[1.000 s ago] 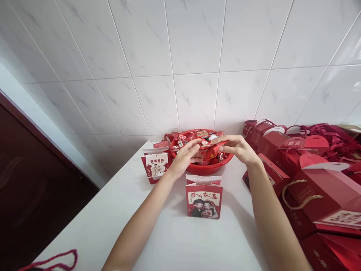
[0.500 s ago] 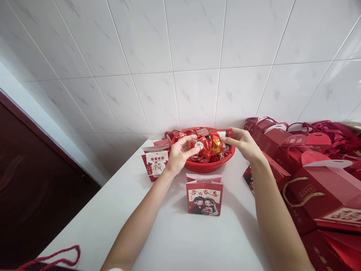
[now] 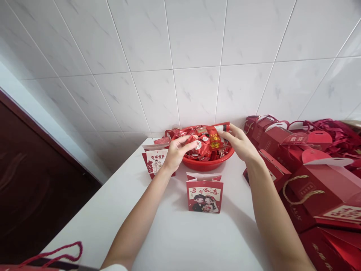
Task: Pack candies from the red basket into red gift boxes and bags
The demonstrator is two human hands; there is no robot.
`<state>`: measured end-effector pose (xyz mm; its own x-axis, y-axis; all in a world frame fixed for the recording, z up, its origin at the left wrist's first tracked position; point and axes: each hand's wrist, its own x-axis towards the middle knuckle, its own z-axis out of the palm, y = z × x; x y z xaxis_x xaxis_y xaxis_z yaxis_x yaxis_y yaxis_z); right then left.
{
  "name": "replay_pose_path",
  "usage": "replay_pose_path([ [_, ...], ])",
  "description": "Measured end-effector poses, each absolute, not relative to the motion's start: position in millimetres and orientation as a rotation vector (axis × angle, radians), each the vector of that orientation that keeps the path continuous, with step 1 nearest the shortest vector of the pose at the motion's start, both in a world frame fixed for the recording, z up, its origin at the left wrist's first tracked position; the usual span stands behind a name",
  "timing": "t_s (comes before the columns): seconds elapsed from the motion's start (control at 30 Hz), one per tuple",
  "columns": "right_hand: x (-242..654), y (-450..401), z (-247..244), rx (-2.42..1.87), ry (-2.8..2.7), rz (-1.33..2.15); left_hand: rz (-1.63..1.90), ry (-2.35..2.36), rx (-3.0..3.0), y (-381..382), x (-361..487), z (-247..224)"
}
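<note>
A red plastic basin (image 3: 207,165) full of red-wrapped candies stands against the tiled wall. Over its left side, my left hand (image 3: 177,151) pinches a red candy packet (image 3: 197,144) with a round white label between thumb and fingers. My right hand (image 3: 239,141), above the basin's right side, grips a larger red packet (image 3: 216,138) with gold print and a white patch. In front of the basin, a small red paper gift box (image 3: 204,197) with a cartoon couple stands upright with its top open. Left of the basin, another gift box (image 3: 153,163) is partly covered by my left hand.
Many red gift boxes (image 3: 324,188) with rope handles are heaped along the right side of the white table (image 3: 169,241). Dark red ribbons (image 3: 335,135) lie behind them. A pink cord handle (image 3: 64,252) shows at the lower left, near the table's edge.
My right hand has shifted slightly left with the gold-printed packet, which has turned and tilted over the candies. My left hand stays nearly in place, holding its packet.
</note>
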<state>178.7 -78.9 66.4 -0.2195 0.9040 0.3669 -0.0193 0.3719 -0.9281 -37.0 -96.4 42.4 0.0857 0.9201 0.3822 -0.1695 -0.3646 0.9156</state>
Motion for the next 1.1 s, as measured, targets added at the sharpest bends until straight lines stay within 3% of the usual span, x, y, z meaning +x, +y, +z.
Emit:
replay_pose_path([
  [0.27,193.7,-79.4,72.2,-0.879,-1.315,1.023,1.419,1.175,1.636,-82.2,-59.4,41.0],
  [0.43,196.1,-83.4,73.3,-0.842,-1.361,1.045,0.806,1.572,2.068,-75.1,-62.3,50.8],
  [0.57,198.5,-85.6,74.4,-0.825,-1.364,1.062,0.361,1.469,2.211,-68.8,-60.5,55.1],
  [0.87,200.0,-85.1,72.2,-0.840,-1.388,1.044,0.629,1.218,2.146,-70.6,-66.1,43.2],
  [1.1,196.2,-89.2,75.7,-0.863,-1.377,1.070,0.814,1.325,2.042,-63.2,-69.1,32.3],
])
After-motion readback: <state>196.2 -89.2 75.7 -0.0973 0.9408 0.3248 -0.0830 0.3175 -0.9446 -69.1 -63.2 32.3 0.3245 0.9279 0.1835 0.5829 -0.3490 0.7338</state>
